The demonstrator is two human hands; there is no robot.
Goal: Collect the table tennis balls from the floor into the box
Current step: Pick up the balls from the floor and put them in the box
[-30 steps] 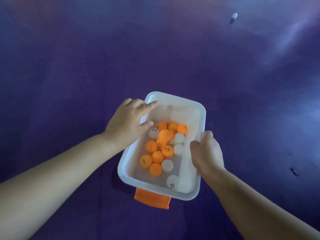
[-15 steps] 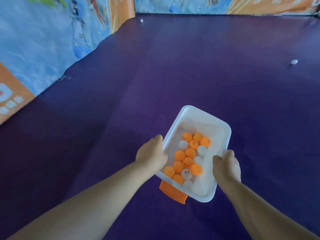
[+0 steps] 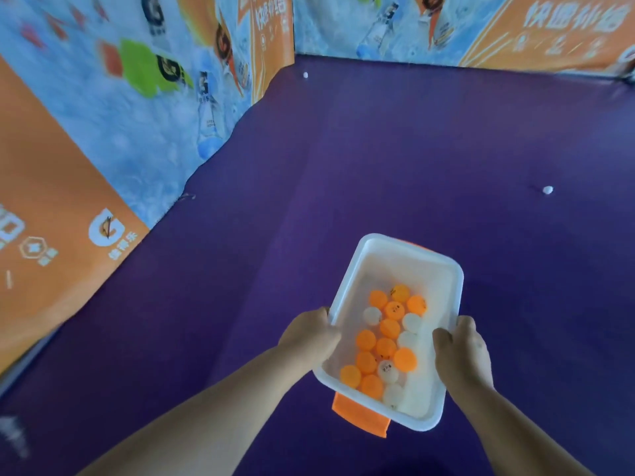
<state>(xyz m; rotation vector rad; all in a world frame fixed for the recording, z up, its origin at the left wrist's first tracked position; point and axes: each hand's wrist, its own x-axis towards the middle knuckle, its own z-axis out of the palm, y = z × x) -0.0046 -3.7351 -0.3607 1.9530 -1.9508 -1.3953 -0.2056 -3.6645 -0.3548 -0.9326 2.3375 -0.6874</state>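
Note:
A white plastic box point(image 3: 405, 255) with an orange handle flap at its near end is held above the purple floor. Several orange and white table tennis balls point(image 3: 390, 341) lie in its near half. My left hand point(image 3: 309, 334) grips the box's left rim. My right hand point(image 3: 460, 352) grips the right rim, thumb over the edge. One white ball point(image 3: 547, 190) lies on the floor to the far right. Another white ball point(image 3: 305, 75) lies far off near the corner of the barriers.
Printed orange and blue barrier panels point(image 3: 103, 139) close off the left side, and more panels point(image 3: 464, 29) run along the back. The purple floor point(image 3: 378, 159) stretches between them.
My left hand moved from inside the box to grip its left rim. The box was lifted and the view rose from the floor to take in the barriers.

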